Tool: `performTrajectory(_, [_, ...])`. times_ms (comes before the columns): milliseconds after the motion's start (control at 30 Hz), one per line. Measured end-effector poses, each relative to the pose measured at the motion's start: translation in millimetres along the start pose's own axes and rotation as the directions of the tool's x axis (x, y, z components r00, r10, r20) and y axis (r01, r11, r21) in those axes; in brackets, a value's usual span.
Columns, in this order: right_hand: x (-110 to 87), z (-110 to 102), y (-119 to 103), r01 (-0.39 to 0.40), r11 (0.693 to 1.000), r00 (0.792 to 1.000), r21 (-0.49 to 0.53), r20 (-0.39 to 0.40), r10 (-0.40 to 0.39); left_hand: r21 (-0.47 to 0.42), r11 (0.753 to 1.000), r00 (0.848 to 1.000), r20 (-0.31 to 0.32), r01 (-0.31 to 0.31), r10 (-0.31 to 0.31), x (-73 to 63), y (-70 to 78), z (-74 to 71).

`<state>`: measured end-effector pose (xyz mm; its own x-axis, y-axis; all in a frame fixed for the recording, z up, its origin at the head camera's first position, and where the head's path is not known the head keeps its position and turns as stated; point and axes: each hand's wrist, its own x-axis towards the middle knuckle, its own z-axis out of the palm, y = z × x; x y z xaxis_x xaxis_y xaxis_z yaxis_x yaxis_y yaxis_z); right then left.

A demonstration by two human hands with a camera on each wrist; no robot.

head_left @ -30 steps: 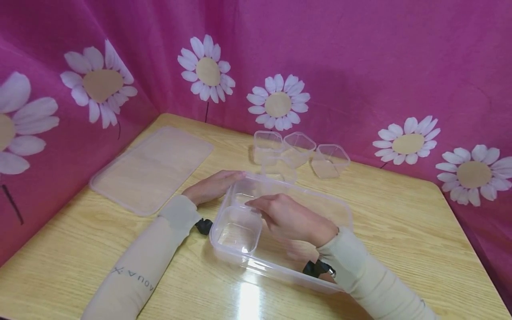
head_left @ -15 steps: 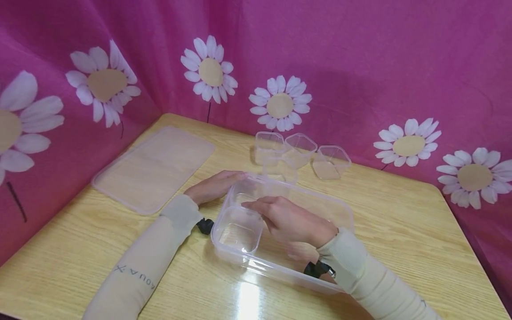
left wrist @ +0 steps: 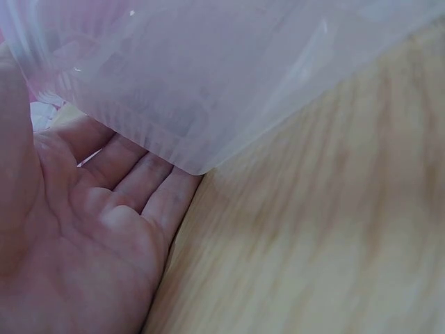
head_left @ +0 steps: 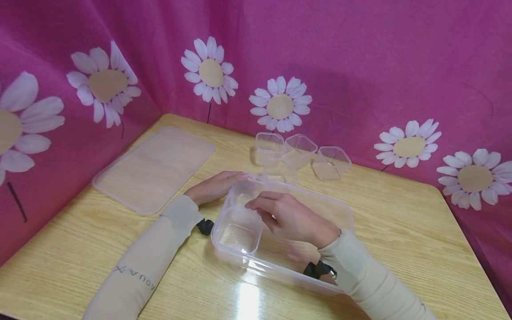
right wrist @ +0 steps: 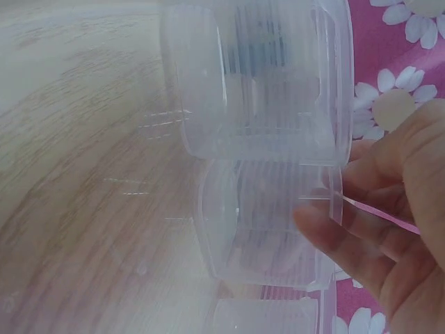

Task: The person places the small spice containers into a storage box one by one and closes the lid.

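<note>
- Clear plastic front cup (head_left: 240, 240) and back cup (right wrist: 257, 257) sit inside the left end of the large container (head_left: 276, 269).
- Four loose cups (head_left: 331, 172) sit outside, behind it; the lid (head_left: 156, 169) lies off, leftward.
- Right hand (head_left: 288, 218) reaches in, pinching the back cup's rim.
- Left hand (head_left: 212, 187) rests straight-fingered against the container's far-left corner.

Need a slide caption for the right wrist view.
Right hand pinches a clear container by its rim, a similar tub right beside it.
</note>
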<state>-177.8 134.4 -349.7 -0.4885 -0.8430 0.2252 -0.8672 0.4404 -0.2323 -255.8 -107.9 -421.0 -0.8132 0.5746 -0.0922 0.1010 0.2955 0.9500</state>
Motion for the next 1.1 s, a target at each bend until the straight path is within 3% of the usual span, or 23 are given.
performTrajectory(400, [2.6,-3.2,2.3,0.028,0.999,0.989,-0.029,-0.141,-0.032,-0.013,0.999,0.998,0.034,-0.044,0.045,-0.7,-2.4,-6.9])
performTrajectory(633, [2.9,-10.5,4.1,0.036,0.999,0.98,0.026,-0.195,-0.031,-0.006,0.999,0.998,0.032,-0.054,0.054,-0.3,-2.6,-8.2])
performTrajectory(800, [6.2,-21.2,6.6,0.014,0.999,0.984,0.051,-0.179,-0.005,-0.029,0.998,0.998,0.036,-0.059,0.06,-0.3,-2.8,-7.5])
performTrajectory(933, [15.0,-29.0,14.7,-0.002,1.0,0.99,0.017,-0.14,0.004,-0.038,0.998,0.998,0.031,-0.051,0.053,-0.9,-2.8,-6.3])
performTrajectory(1100, [28.7,-33.8,25.4,-0.015,0.999,0.989,-0.028,-0.148,0.01,-0.049,0.998,0.999,0.034,-0.039,0.041,-0.8,-3.4,-4.7])
